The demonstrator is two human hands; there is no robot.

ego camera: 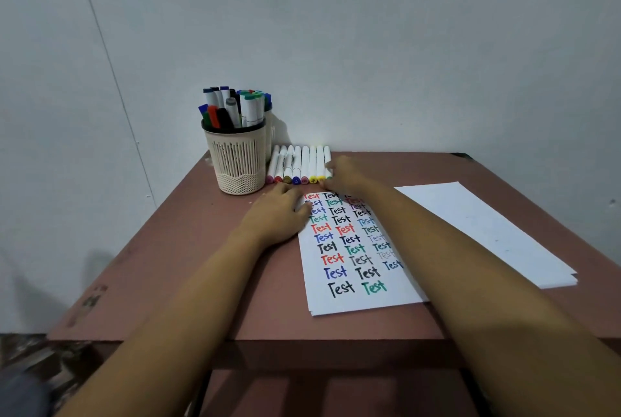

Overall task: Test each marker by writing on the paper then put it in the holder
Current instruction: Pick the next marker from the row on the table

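The right hand (344,174) reaches forward with its back to the camera, and its fingertips meet the capped end of the rightmost marker (327,156). The fingers are hidden under the hand, so whether they pinch the marker or only touch it cannot be told. That marker is the last in a row of markers (305,161), 8 in all, white-barrelled and lying side by side against the wall with their coloured caps toward the person. The left hand (275,215) lies palm down with relaxed fingers resting on the top left corner of the paper (356,299). This 1 sheet carries the word "Test" in 3 columns, in black, red, blue and green. The first 2 columns have 10 words each, and the third is partly covered by the right forearm. Left of the row stands 1 beige mesh holder (237,164), upright and packed with standing markers (235,107) too crowded to count. Something like a second cup shows just behind it, mostly hidden. To the right of the written sheet, apart from it, lies 1 stack of blank sheets (487,231). Everything sits on a reddish-brown table (188,265) pushed against a pale grey wall (369,47), with a dark mottled floor (30,359) at the lower left.
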